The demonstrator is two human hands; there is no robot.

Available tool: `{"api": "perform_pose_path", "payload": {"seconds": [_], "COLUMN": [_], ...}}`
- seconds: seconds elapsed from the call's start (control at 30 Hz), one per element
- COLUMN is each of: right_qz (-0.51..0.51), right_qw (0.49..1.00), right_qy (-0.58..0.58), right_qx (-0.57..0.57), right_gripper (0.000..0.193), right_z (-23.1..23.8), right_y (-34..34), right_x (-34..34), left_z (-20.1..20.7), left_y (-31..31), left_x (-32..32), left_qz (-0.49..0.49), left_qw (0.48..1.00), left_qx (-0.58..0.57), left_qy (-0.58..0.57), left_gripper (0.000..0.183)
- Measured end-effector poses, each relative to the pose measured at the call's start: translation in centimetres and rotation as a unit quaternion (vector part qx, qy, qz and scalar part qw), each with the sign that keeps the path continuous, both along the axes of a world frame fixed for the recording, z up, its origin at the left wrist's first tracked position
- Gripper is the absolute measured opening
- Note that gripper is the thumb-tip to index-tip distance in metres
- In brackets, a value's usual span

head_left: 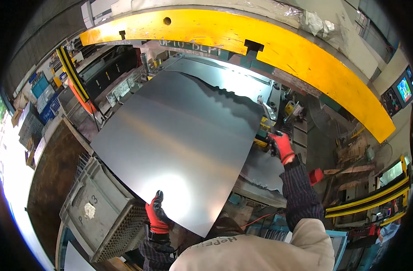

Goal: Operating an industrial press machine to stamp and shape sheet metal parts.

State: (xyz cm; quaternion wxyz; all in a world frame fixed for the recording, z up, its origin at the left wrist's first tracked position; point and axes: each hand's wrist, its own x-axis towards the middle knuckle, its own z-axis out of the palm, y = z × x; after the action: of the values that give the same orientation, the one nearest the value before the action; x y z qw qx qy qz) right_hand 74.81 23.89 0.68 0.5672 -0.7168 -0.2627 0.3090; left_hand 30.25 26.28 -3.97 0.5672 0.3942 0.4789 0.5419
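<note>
A large, flat grey metal sheet (184,131) lies slanted in front of me, its far edge reaching under the press. My left hand (158,216), in a red and black glove, grips the sheet's near left edge with the thumb on top; the fingers beneath are hidden. Beyond the sheet's right edge, my right hand (282,147), gloved the same way, is closed. A shiny metal piece (268,108) extends just beyond its fingers. Whether that piece is in the hand or belongs to the machine, I cannot tell.
A yellow press beam (206,27) arches across the far side. Next to my left hand stands a grey plastic crate (95,210). Ragged sheet metal (263,169) lies below my right hand. Yellow-black guard bars (369,197) stand at right, with a control screen (404,89) farther up.
</note>
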Motion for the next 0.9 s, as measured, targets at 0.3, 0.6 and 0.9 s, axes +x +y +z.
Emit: {"api": "perform_pose_path", "payload": {"seconds": [0.3, 0.6, 0.9], "right_qz": [0.033, 0.096, 0.172], "right_qw": [0.999, 0.822, 0.953], "right_qy": [0.02, 0.506, 0.171], "right_qx": [0.01, 0.242, -0.182], "right_gripper": [0.018, 0.021, 0.021], "right_z": [-0.9, -5.4, -15.8], "right_y": [-12.9, -21.6, -22.1], "right_x": [-10.6, -12.6, -13.2], "left_z": [-0.7, -2.4, 1.2], "left_y": [0.4, 0.8, 0.3], "left_x": [-0.9, -1.1, 0.1], "left_qz": [-0.08, -0.11, -0.145], "left_qw": [0.995, 0.988, 0.989], "left_qx": [-0.019, 0.077, -0.01], "left_qy": [0.056, 0.075, -0.002], "left_gripper": [0.03, 0.033, 0.028]}}
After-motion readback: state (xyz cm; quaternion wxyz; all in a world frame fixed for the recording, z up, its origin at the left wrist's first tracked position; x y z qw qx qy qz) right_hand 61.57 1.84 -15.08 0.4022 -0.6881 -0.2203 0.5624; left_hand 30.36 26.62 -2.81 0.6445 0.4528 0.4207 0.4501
